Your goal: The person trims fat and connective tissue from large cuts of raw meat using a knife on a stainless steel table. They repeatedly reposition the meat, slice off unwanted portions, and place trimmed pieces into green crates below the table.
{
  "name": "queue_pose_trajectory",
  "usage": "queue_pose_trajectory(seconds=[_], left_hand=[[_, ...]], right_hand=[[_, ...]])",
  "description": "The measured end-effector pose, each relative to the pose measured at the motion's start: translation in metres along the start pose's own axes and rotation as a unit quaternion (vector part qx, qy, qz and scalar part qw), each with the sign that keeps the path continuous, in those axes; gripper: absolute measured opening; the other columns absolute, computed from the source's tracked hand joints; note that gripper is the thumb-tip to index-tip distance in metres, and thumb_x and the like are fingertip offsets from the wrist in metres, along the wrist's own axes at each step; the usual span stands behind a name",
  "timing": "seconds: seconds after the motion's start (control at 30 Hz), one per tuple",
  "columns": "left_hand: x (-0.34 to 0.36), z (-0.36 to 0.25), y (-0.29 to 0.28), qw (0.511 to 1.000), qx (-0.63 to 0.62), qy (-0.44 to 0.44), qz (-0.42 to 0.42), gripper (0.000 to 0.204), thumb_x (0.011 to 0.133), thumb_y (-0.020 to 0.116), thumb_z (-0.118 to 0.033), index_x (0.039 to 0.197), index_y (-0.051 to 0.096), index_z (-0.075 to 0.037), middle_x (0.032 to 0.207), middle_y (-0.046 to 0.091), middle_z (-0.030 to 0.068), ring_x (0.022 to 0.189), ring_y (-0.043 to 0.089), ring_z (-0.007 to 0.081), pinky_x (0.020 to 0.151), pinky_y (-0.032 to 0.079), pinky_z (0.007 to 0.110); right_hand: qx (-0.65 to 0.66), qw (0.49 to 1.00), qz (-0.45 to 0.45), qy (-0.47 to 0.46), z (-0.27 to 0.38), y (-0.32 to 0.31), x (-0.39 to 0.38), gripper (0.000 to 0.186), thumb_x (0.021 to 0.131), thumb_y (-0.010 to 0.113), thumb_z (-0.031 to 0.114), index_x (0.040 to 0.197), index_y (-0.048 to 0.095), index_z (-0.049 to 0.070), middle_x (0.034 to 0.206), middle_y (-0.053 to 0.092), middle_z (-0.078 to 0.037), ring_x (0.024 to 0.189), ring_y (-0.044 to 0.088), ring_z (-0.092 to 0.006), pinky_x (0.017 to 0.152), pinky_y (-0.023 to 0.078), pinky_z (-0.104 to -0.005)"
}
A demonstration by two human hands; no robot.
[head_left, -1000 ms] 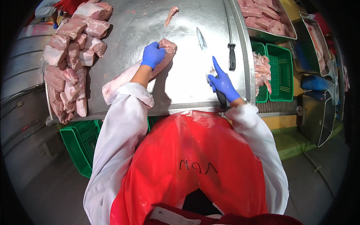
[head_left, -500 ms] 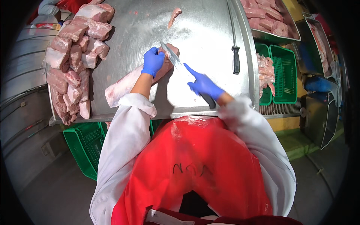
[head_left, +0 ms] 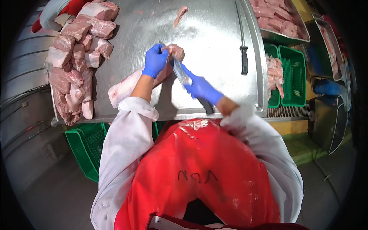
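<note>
A long, pale pink boneless loin of meat (head_left: 124,90) lies slantwise on the metal table in front of me. My left hand (head_left: 155,61), in a blue glove, is closed on the meat near its far end. In my gloved right hand (head_left: 204,89) is a knife (head_left: 178,72) with a dark handle, the index finger stretched along the blade. The blade lies against the right side of the loin's far end, close to my left fingers. Part of it is hidden by the meat and my left hand.
Many meat chunks (head_left: 76,57) are heaped at the table's left. A thin scrap (head_left: 180,16) lies far off. A sharpening steel (head_left: 244,61) rests along the right edge, beside green baskets (head_left: 293,76) and a tray of meat (head_left: 274,17). Another person's sleeve (head_left: 51,15) shows far left.
My right hand has moved left with the knife, bringing the blade in against the loin's far end. My left hand has shifted slightly left and away from me, still gripping.
</note>
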State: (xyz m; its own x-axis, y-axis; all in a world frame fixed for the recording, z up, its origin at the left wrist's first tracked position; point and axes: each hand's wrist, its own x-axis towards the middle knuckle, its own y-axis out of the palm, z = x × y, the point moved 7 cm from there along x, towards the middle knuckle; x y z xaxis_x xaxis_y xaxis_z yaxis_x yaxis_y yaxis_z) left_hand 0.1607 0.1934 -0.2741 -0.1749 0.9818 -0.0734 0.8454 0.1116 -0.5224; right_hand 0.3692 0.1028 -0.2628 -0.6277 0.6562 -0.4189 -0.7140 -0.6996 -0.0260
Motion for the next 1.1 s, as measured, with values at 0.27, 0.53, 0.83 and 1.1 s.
queue_pose_trajectory(seconds=[0.27, 0.53, 0.83, 1.1], left_hand=[[0.012, -0.025, -0.013, 0.999, -0.041, -0.003, -0.008, 0.017, 0.088, 0.065, -0.016, 0.086, 0.065, 0.001, 0.069, 0.063, 0.0061, 0.062, 0.059, 0.0115, 0.058, 0.048, 0.030], [0.008, -0.043, -0.013, 0.978, -0.198, -0.034, 0.055, 0.013, 0.089, 0.062, -0.009, 0.092, 0.066, 0.002, 0.076, 0.065, 0.0054, 0.064, 0.059, 0.0112, 0.060, 0.049, 0.026], [-0.009, -0.056, -0.043, 0.979, -0.201, -0.028, -0.025, 0.015, 0.089, 0.065, -0.012, 0.095, 0.067, 0.001, 0.079, 0.066, 0.0042, 0.068, 0.059, 0.0115, 0.063, 0.049, 0.027], [-0.071, -0.108, -0.025, 0.941, -0.224, 0.050, -0.250, 0.012, 0.089, 0.062, -0.009, 0.084, 0.058, 0.001, 0.070, 0.062, 0.0115, 0.063, 0.061, 0.0161, 0.061, 0.051, 0.032]], right_hand=[[-0.002, 1.000, 0.012, -0.029, -0.016, 0.018, 0.018, 0.078, 0.092, 0.054, 0.008, 0.160, 0.019, 0.020, 0.100, 0.067, -0.018, 0.064, 0.065, -0.0214, 0.060, 0.056, -0.0354], [-0.012, 0.998, -0.045, -0.044, 0.007, 0.023, 0.102, 0.080, 0.095, 0.054, 0.015, 0.162, 0.012, 0.027, 0.078, 0.067, -0.012, 0.062, 0.065, -0.0202, 0.064, 0.056, -0.0350], [0.005, 0.987, -0.072, -0.143, 0.018, 0.071, 0.098, 0.067, 0.091, 0.053, 0.013, 0.152, 0.027, 0.005, 0.092, 0.069, -0.025, 0.073, 0.070, -0.0384, 0.064, 0.057, -0.0423], [0.055, 0.985, -0.019, -0.162, -0.033, 0.146, 0.063, 0.068, 0.098, 0.057, 0.018, 0.155, 0.023, 0.006, 0.106, 0.061, -0.012, 0.093, 0.060, -0.0207, 0.078, 0.050, -0.0366]])
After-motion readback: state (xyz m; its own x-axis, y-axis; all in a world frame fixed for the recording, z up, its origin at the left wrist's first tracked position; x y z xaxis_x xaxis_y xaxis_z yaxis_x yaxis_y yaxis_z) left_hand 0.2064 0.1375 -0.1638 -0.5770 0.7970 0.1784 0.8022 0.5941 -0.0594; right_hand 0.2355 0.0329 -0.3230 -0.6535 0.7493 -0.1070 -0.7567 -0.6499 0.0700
